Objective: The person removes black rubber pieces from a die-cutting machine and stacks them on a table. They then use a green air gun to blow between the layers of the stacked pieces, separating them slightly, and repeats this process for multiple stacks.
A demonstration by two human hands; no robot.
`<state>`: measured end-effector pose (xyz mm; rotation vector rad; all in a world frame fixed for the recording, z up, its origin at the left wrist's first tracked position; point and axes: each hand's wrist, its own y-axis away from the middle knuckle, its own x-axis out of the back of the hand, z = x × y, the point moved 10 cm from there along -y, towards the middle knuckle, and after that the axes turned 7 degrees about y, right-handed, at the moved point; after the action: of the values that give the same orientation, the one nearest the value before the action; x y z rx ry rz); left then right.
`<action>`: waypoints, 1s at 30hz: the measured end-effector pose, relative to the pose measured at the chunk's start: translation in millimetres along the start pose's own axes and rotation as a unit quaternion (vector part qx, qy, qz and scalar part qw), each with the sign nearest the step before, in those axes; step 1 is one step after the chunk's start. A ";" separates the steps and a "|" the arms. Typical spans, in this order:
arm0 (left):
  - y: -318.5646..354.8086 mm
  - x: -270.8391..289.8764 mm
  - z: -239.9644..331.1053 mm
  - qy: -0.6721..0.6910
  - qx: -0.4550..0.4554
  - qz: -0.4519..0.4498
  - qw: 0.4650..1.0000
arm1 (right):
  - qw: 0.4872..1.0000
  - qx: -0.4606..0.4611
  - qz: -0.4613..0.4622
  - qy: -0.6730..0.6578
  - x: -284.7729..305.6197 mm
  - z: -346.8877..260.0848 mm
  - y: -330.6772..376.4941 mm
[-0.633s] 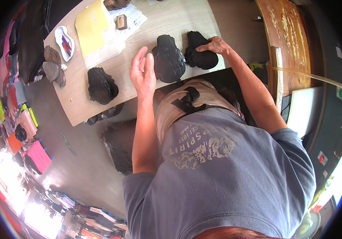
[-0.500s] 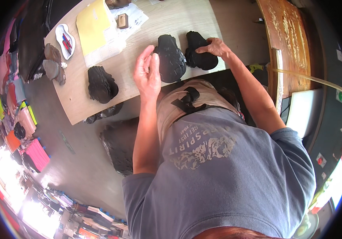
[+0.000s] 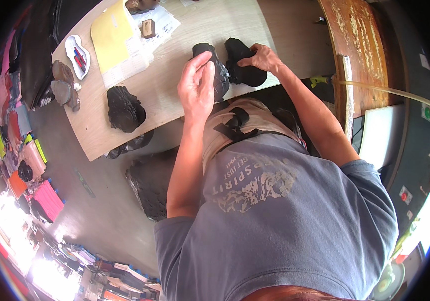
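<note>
Three piles of dark, curved cut pieces, which look like leather, lie on the pale wooden table. My right hand [image 3: 262, 58] grips the edge of the right pile of black pieces [image 3: 251, 77], its thumb on top and its fingers along the far side. Over the middle pile of black pieces [image 3: 220, 83] my left hand [image 3: 197, 86] is held upright, fingers stretched out, partly hiding that pile. Nothing shows in this hand, and I cannot tell whether it touches the pile. Farther left, near the table's front edge, lies the left pile of black pieces [image 3: 125, 110].
A white dish [image 3: 77, 56] of pens stands on the table's left side beside brown scraps [image 3: 64, 85]. Yellow paper [image 3: 111, 40], white sheets and a small wooden block [image 3: 148, 29] lie farther back. A worn wooden board [image 3: 358, 55] stands at the right.
My left hand has moved right, from beside the middle pile to over it. My right hand stays at the right pile. The whole view has shifted slightly.
</note>
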<state>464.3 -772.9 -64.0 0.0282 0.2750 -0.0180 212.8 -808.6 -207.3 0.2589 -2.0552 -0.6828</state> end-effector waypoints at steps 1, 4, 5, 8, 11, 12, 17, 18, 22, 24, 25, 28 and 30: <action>-1.9 -2.2 -0.3 -0.003 0.002 -0.005 1.000 | 1.000 0.012 0.011 -0.009 -2.0 -0.5 1.9; -12.4 -11.5 -1.2 -0.017 0.006 -0.027 0.999 | 0.997 0.019 0.018 -0.068 -7.2 -0.8 9.6; -17.2 -16.5 -0.5 -0.040 0.004 -0.043 0.998 | 0.997 0.024 0.017 -0.065 -7.1 -3.6 13.4; -39.5 -36.5 4.5 -0.141 -0.024 -0.108 0.984 | 0.997 0.045 0.052 -0.037 11.1 -18.3 28.4; -62.8 -65.3 15.9 -0.293 -0.118 -0.205 0.926 | 0.990 0.092 0.099 0.043 46.1 -39.0 47.5; -72.9 -75.3 11.2 -0.334 -0.121 -0.235 0.905 | 0.987 0.103 0.102 0.067 60.1 -40.9 51.5; -104.6 -136.2 -32.4 -0.422 -0.144 -0.402 0.800 | 0.928 0.259 0.222 0.149 110.5 -64.6 60.0; -109.7 -145.8 -49.8 -0.438 -0.120 -0.438 0.776 | 0.918 0.268 0.235 0.177 107.3 -66.4 54.8; -122.2 -160.0 -116.4 -0.483 0.008 -0.515 0.708 | 0.909 0.272 0.247 0.195 81.3 -63.3 30.2; -125.1 -157.5 -136.7 -0.484 0.043 -0.531 0.695 | 0.935 0.241 0.213 0.148 71.5 -44.8 22.8; -123.9 -158.2 -138.2 -0.466 0.021 -0.537 0.703 | 0.932 0.250 0.227 0.129 73.7 -36.2 29.3; -122.1 -155.3 -145.2 -0.482 -0.059 -0.554 0.676 | 0.929 0.240 0.275 0.052 89.4 1.4 50.2; -121.5 -152.3 -148.2 -0.511 -0.102 -0.553 0.651 | 0.957 0.155 0.231 -0.079 83.6 35.7 41.0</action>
<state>274.9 -887.6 -168.3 -0.3827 -0.9052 -1.2120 140.4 -797.9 -139.6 -0.1081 -2.2618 -0.0944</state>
